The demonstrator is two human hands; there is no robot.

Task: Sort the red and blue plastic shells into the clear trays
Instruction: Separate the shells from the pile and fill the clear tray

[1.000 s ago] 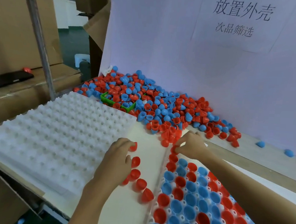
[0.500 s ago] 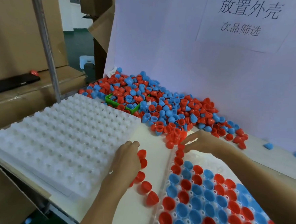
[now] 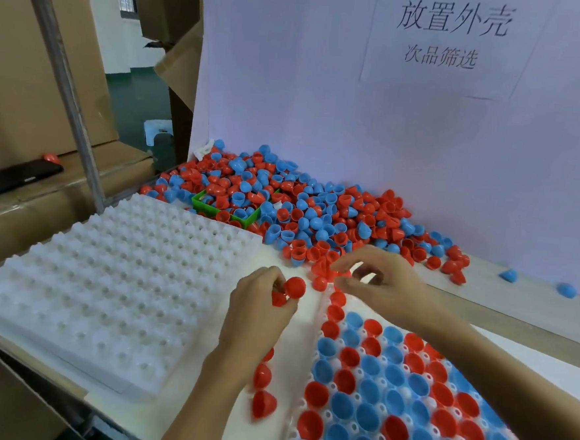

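— Why is my left hand point(image 3: 262, 307) up off the tabletop point(image 3: 303, 310)?

— It pinches a red shell point(image 3: 294, 287), ready for the filled tray point(image 3: 406, 399) at the near right corner. My right hand point(image 3: 377, 277), fingers loosely curled, picks at the pile point(image 3: 317, 204); whether it holds anything, I cannot tell.

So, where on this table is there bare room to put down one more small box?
One bare strip lies on the table behind the right hand, between the shell pile and two stray blue shells. A narrower strip runs between the empty white tray and the filled tray, but loose red shells and the left hand crowd it.
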